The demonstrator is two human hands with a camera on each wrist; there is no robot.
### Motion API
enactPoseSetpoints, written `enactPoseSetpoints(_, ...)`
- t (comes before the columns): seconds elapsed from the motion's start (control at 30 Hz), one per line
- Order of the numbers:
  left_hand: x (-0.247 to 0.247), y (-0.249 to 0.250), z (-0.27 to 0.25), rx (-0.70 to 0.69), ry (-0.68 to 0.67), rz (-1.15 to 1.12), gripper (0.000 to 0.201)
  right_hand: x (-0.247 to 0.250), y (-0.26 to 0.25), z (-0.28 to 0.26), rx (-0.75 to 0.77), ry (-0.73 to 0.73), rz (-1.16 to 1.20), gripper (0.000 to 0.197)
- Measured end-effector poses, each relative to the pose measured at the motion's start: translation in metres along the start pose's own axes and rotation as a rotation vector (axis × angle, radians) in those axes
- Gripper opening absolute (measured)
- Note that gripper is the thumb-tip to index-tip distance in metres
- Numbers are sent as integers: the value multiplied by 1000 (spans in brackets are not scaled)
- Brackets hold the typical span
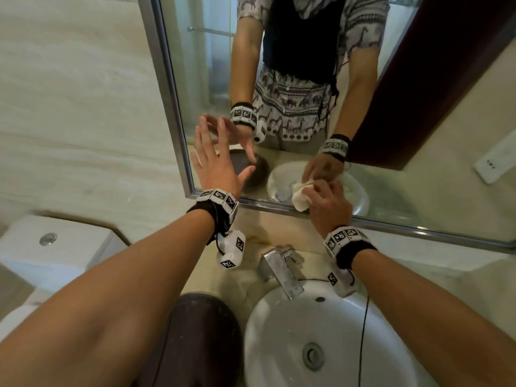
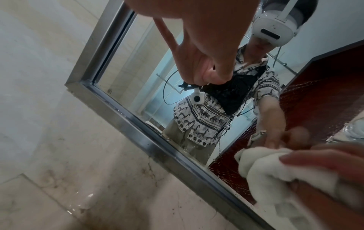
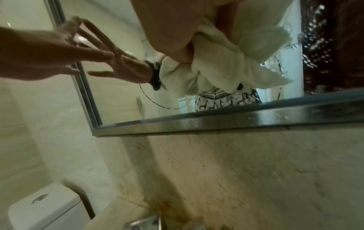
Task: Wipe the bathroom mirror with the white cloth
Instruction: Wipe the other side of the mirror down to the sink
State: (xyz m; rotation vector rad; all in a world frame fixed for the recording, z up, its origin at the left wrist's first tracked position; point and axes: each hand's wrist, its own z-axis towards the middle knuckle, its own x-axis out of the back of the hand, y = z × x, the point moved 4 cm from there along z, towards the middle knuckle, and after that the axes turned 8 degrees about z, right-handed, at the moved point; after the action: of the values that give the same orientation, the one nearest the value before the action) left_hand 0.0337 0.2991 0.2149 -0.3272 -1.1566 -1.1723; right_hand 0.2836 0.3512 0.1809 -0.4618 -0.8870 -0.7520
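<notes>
The wiping step is judged to be in hand, low on the glass. The white cloth (image 1: 300,195) is bunched and gripped in the right hand (image 1: 329,203), and it is pressed against the bathroom mirror (image 1: 307,51) just above the lower metal frame (image 1: 418,230), above the faucet (image 1: 280,268) and the white sink (image 1: 279,344). In the right wrist view the cloth is seen crumpled under curled fingers (image 3: 173,31), with its folds meeting their own reflection at the glass. The left hand (image 1: 216,160) is held with fingers straight and spread near the lower left corner of the mirror, holding nothing; the fingertips appear to meet their reflection, but contact cannot be confirmed. The two hands are kept well apart.

Specks and streaks are seen on the glass near the cloth in the wrist views, so little of the mirror is judged to be cleaned so far. For the next move, steady pressure and a sweep of the cloth across or up the glass would be called for, with the bunched cloth kept flat enough that the frame edge is not caught.
</notes>
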Motion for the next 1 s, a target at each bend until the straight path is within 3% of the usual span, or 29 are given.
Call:
enactPoseSetpoints(0.17,-2,0,-1,13,-8,26,121,1,-43,32,129,45,44,13)
enactPoseSetpoints(0.37,-6,-6,-1,-28,60,16,105,-27,-101,58,333,22,23,21)
enactPoseSetpoints(0.47,-9,-7,-2,-42,103,45,102,-39,-75,43,495,-53,-30,20)
enactPoseSetpoints(0.53,-10,-5,-2,-48,111,57,101,-41,-45,27,524,-83,-37,23)
enactPoseSetpoints(0.83,-4,7,-11,51,43,110,109,7,90,-41,329,-188,-164,29)
enactPoseSetpoints(1.0,-11,40,-40,238,-56,-7,121,33,133,-56,273,-190,-179,25)
